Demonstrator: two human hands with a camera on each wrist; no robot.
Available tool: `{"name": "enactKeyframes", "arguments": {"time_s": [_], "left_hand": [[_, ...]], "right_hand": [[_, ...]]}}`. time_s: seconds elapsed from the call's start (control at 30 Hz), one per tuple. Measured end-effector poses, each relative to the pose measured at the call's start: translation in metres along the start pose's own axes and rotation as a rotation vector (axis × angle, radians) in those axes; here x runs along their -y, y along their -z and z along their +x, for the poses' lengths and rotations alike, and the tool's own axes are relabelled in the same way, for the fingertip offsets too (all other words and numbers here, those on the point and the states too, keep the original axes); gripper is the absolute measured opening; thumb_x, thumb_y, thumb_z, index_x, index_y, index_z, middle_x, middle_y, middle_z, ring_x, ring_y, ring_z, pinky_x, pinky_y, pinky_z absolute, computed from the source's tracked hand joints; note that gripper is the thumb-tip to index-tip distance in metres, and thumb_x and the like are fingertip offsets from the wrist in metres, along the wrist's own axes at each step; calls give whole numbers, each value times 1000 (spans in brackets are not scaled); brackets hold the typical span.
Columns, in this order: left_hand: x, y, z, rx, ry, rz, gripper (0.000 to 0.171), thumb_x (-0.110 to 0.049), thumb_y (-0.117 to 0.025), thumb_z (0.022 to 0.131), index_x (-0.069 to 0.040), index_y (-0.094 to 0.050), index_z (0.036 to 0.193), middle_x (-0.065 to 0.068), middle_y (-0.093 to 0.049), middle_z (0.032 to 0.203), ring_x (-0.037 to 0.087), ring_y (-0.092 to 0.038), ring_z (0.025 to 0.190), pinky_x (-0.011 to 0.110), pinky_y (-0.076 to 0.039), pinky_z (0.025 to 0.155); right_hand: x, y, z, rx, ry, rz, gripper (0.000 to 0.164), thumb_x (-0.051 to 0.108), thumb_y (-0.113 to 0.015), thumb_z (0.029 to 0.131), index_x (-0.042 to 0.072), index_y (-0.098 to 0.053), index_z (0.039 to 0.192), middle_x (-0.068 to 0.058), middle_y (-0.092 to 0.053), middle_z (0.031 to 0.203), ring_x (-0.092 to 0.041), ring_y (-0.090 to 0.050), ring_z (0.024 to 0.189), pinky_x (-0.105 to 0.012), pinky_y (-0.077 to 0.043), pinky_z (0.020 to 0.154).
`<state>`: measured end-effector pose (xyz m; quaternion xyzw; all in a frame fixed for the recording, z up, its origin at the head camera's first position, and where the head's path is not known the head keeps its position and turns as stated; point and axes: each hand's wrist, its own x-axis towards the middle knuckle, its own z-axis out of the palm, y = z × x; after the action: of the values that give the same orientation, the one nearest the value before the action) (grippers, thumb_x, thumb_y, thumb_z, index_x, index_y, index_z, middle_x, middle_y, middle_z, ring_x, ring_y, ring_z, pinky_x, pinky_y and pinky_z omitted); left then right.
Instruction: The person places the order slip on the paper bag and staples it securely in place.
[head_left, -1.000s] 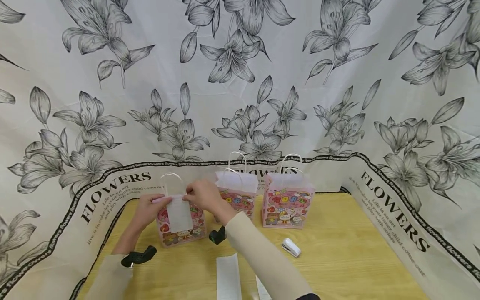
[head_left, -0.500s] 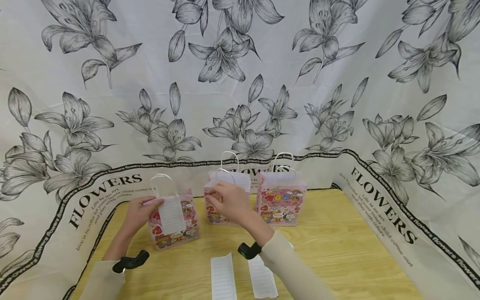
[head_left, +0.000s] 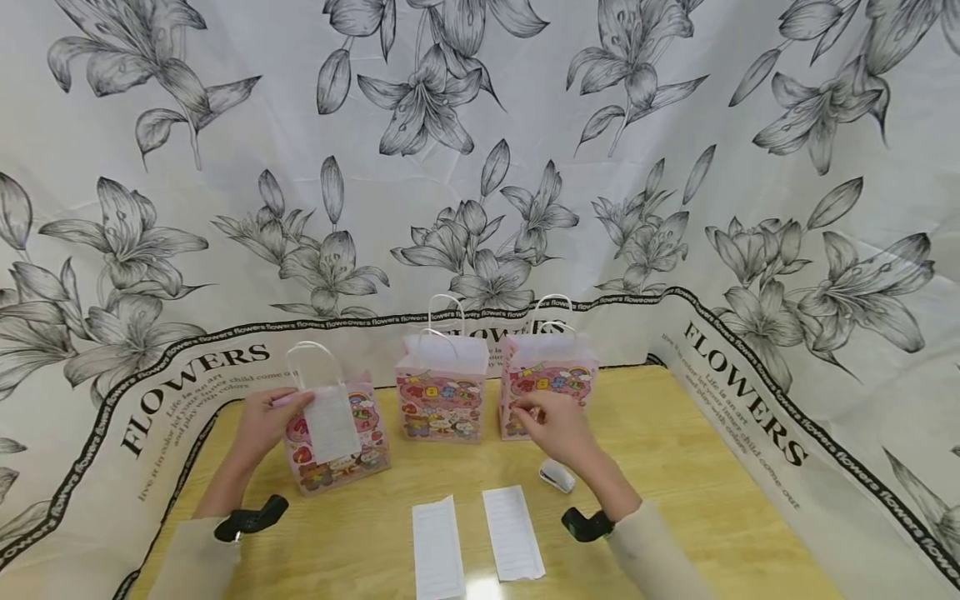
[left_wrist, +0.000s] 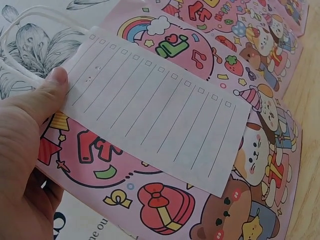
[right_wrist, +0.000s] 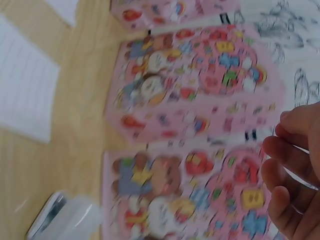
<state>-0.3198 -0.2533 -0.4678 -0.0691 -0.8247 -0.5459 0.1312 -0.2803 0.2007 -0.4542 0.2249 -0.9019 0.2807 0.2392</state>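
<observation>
At the left, my left hand (head_left: 264,421) pinches a lined paper checklist (left_wrist: 155,105) against the front of a pink cartoon gift bag (head_left: 367,425). The thumb lies on the checklist's top end beside the white handle, and the other fingers go behind the bag's upper edge. Small boxes run along one end of the printed lines. My right hand (head_left: 558,425) hangs in the air before the right gift bag (head_left: 551,384), its fingers loosely bent with nothing between them. Below it on the table lies a white mini stapler (head_left: 557,475).
A third matching gift bag (head_left: 441,407) stands upright in the middle, white handles up. Two more lined paper slips, a left one (head_left: 438,550) and a right one (head_left: 513,533), lie on the wooden table (head_left: 675,500). A flower-printed curtain (head_left: 480,167) surrounds the back and sides.
My right hand has left the top of the checklist and moved right, past the middle bag to the right one. My left hand keeps holding the checklist on the left bag.
</observation>
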Motion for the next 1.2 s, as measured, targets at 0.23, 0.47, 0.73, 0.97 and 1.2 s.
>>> {"name": "enactKeyframes", "arguments": {"time_s": [0.23, 0.47, 0.73, 0.97, 1.2], "left_hand": [[4, 1, 3, 9, 28, -26, 39, -26, -72, 91, 10, -70, 104, 20, -70, 80, 17, -66, 58, 30, -53, 51], [6, -1, 8, -25, -1, -4, 39, -28, -72, 91, 9, -71, 105, 19, -71, 82, 15, -66, 60, 28, -53, 52], [7, -2, 3, -23, 9, -39, 37, -24, -72, 91, 10, -70, 103, 19, -71, 81, 16, -66, 60, 28, -54, 52], [7, -2, 3, -23, 8, -15, 38, -26, -72, 91, 9, -71, 104, 18, -71, 81, 15, -66, 60, 28, -54, 53], [7, -2, 3, -27, -2, -30, 36, -25, -72, 91, 9, -71, 102, 16, -71, 78, 16, -66, 59, 28, -53, 51]], "right_hand": [[-47, 6, -43, 103, -270, -29, 7, 17, -72, 89, 13, -74, 94, 3, -68, 87, -7, -54, 64, -28, -46, 57], [-85, -9, -79, 108, -456, 76, 24, 23, -74, 89, 7, -72, 106, -4, -69, 101, -11, -56, 66, -28, -46, 57], [-93, -30, -105, 81, -588, 225, 41, 36, -78, 83, 8, -70, 112, -7, -68, 108, -13, -58, 71, -28, -47, 57], [-92, -39, -116, 40, -642, 279, 43, 33, -83, 78, 6, -71, 109, -7, -69, 100, -13, -60, 70, -27, -47, 55], [-92, -45, -119, 47, -646, 279, 42, 28, -89, 70, 11, -72, 104, 0, -68, 84, -14, -59, 68, -27, -48, 57]]}}
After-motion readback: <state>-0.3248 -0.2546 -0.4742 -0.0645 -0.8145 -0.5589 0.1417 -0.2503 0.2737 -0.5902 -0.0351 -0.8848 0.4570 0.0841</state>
